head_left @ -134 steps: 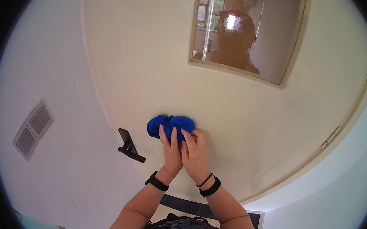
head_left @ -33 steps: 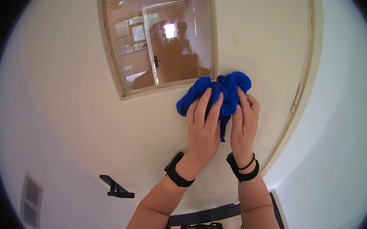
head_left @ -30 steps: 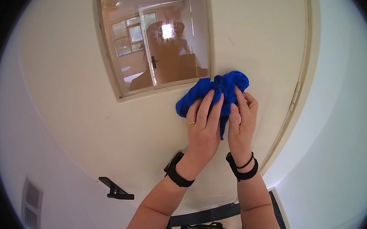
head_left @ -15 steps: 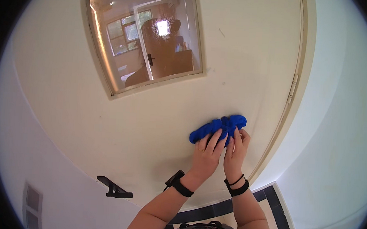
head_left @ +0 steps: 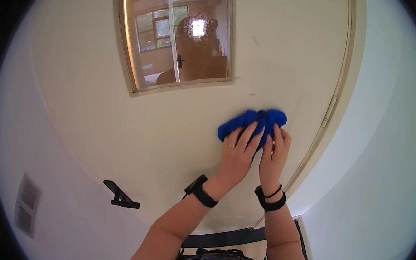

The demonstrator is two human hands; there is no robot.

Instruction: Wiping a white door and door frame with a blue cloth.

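Observation:
A bunched blue cloth [head_left: 240,124] lies pressed against the cream door [head_left: 169,137], below and right of its glass pane. My left hand [head_left: 236,156] grips the cloth's left and middle part, fingers bent over it. Close beside it, my right hand [head_left: 274,155] holds the cloth's right part with its fingertips. Some of the fingertips are sunk in the folds and hidden.
The glass pane [head_left: 200,58] reflects a room with a window. A black door handle [head_left: 120,196] sticks out at lower left. On the right edge is a hinge [head_left: 330,111] by the frame and white wall [head_left: 383,140]. A double switch plate [head_left: 28,205] is at far left.
Both hands and the blue cloth have moved up the door, slightly to the right. The view has shifted and turned a little as well. Both hands keep hold of the cloth.

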